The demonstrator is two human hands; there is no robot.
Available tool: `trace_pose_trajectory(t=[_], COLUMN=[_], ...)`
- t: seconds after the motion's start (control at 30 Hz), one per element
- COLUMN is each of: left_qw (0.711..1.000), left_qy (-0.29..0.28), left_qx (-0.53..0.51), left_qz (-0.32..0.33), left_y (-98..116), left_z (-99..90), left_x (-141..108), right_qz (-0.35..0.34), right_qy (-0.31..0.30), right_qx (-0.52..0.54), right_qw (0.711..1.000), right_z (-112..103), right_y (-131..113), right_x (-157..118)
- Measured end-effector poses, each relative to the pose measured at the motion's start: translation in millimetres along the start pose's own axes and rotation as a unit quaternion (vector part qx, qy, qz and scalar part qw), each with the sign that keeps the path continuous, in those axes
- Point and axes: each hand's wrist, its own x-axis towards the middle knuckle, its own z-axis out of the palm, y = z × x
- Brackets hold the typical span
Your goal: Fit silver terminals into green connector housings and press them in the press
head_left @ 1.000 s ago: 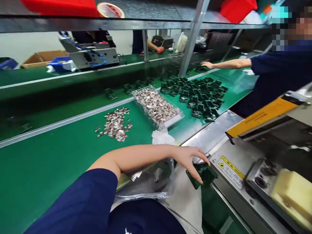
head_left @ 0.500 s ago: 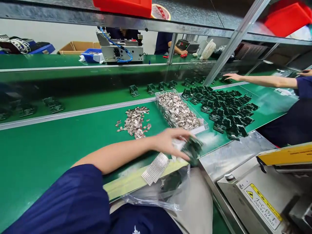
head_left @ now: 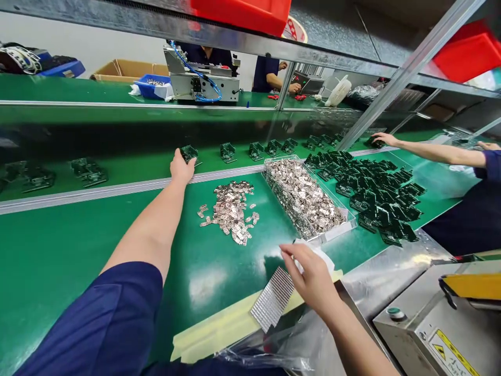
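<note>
At the far side of the bench, my left hand [head_left: 181, 166] is closed on a small green circuit board [head_left: 189, 153], over the belt strip behind the metal rail. My right hand [head_left: 309, 271] is near the front edge, thumb and fingers pinched together; whatever may be between them is too small to make out. Just left of it lies a silver gridded sheet [head_left: 273, 300], and a white tissue [head_left: 321, 256] shows behind the fingers. Between my arms is a loose pile of small metal pieces [head_left: 230, 209]. A clear tray [head_left: 332, 232] full of similar pieces stands to its right.
A heap of circuit boards [head_left: 376, 190] covers the right side. More boards [head_left: 227, 152] stand along the belt [head_left: 144, 175]. A metal machine [head_left: 415, 313] is at the lower right. A co-worker's arm [head_left: 434, 151] reaches in from the right. A metal shelf [head_left: 136, 28] crosses overhead.
My left hand has gone from the front edge to the far belt with a circuit board. My right hand has come into view at the front. The view has shifted slightly.
</note>
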Motion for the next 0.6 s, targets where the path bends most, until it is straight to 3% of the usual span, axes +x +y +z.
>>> trace_pose_trajectory(t=[0.1,0.17,0.27,0.33,0.47,0.6], left_qw=[1.000,0.999,0.993,0.993,0.987,0.986], left_qy=[0.008,-0.005,0.021,0.077,0.150,0.147], left_qx=[-0.002,-0.022,-0.008,0.028,0.056,0.059], left_qz=[0.000,0.047,0.113,0.081,-0.033,-0.060], left_y=[0,-11,-46,-74,-118,-133], left_z=[-0.7,-18.8,-71.7,-113.6,-176.3,-196.6], left_x=[-20,-42,-71,-79,-63,-23], right_qz=[0.098,0.169,0.196,0.192,0.194,0.208], right_qy=[-0.085,-0.124,-0.140,-0.144,-0.122,-0.038], right_qx=[-0.056,-0.106,-0.131,-0.134,-0.097,0.003], right_qw=[0.990,0.972,0.962,0.962,0.969,0.977], right_z=[33,51,71,79,81,63], right_y=[9,15,19,20,29,44], right_x=[55,80,99,102,97,75])
